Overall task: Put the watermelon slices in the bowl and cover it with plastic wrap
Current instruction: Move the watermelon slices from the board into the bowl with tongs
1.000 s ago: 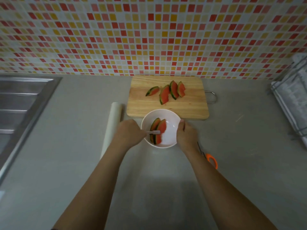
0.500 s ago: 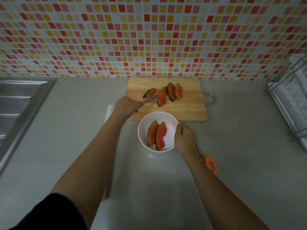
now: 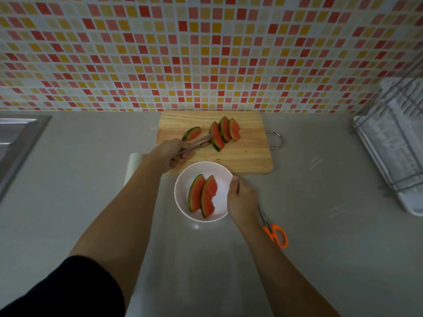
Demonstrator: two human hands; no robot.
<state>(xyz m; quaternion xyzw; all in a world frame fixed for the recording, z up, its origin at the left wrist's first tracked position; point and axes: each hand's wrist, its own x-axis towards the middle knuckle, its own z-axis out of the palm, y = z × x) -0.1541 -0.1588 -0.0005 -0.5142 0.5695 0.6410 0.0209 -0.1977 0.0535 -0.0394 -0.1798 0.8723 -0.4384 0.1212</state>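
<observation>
Left grip (image 3: 170,154) clamps slim tongs (image 3: 198,143) at third red watermelon slice (image 3: 217,140); right grip (image 3: 243,198) pinches white bowl (image 3: 181,203): squeeze, lift next.

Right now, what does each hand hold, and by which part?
The left hand grips tongs by their rear end; the right hand holds the bowl by its right rim.

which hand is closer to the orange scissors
Right. The right hand holds the rim of the bowl, with the orange scissors lying just beside its wrist. The left hand grips tongs over the cutting board, beyond the bowl from the scissors.
</observation>
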